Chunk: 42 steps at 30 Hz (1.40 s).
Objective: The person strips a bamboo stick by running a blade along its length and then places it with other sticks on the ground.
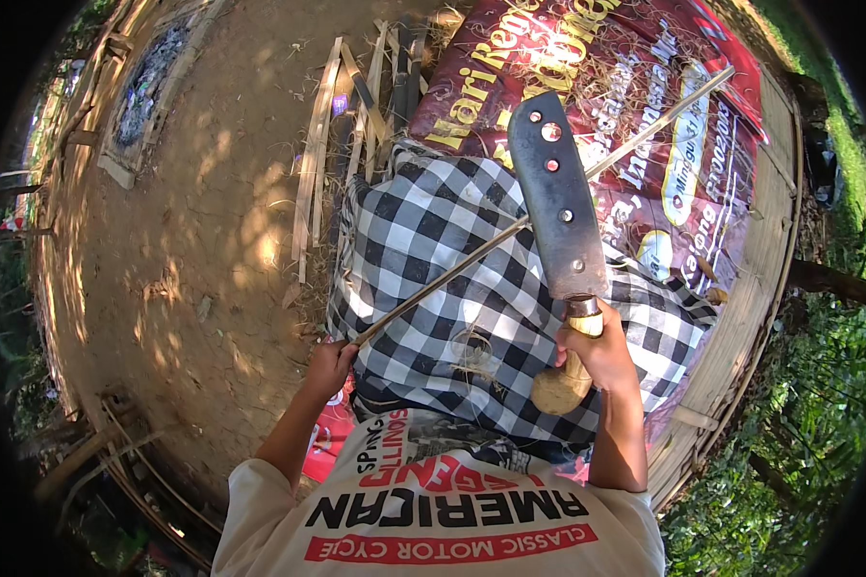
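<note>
My right hand (601, 348) is closed round the wooden handle of a cleaver (556, 197). Its broad dark blade has several round holes and points away from me. The handle's bulbous end shows below my fist. My left hand (333, 365) grips the near end of a long thin bamboo strip (443, 277). The strip slants up to the right, passes behind the blade and comes out beyond it over the banner. Whether blade and strip touch, I cannot tell. A black-and-white checked cloth (433, 216) covers my lap under both hands.
Beyond the cloth lies a dark red printed banner (462, 87) strewn with thin shavings (597, 72). Several split bamboo pieces (319, 163) lie on the dirt floor (212, 260) to the left. A bamboo platform edge (741, 317) runs along the right, with greenery past it.
</note>
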Each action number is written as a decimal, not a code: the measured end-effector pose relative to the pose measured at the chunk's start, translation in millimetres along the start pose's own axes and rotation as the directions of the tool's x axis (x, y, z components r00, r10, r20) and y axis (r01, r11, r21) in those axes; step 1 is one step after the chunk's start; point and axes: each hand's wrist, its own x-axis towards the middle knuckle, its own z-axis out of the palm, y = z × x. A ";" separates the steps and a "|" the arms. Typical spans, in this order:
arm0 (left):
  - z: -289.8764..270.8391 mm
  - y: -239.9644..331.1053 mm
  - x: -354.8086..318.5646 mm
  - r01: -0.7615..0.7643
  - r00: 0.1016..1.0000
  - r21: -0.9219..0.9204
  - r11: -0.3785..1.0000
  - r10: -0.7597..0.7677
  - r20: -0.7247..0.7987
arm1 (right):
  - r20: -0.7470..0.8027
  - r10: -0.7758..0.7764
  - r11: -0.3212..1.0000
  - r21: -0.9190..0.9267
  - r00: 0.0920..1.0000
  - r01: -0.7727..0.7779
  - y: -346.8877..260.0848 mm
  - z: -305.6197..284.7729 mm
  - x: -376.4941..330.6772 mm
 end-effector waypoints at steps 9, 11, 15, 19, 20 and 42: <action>-2.4 -3.0 0.5 0.031 1.000 0.034 0.999 -0.031 -0.004 | 0.200 0.169 0.978 -0.155 0.965 -0.139 10.6 16.3 -6.4; -3.0 -0.4 0.3 0.047 0.999 0.026 0.999 -0.047 0.000 | 0.103 0.120 0.989 -0.103 0.987 -0.109 17.2 21.6 -6.3; -8.3 0.0 1.3 0.055 0.998 0.016 0.998 -0.056 0.039 | 0.205 0.130 0.969 -0.232 0.970 -0.081 21.5 34.6 -16.2; -9.9 15.7 2.7 -0.052 0.998 -0.053 0.997 0.049 -0.048 | 0.232 0.137 0.972 -0.216 0.963 -0.087 20.4 39.5 -23.6; -10.3 29.0 2.0 -0.093 0.992 -0.103 0.990 0.084 -0.095 | 0.220 0.120 0.983 -0.166 0.968 -0.084 21.6 38.6 -24.1; -27.7 138.9 44.6 -0.326 0.934 0.083 0.942 0.335 -0.128 | 0.182 0.090 0.994 -0.079 0.979 -0.077 23.0 21.5 -29.1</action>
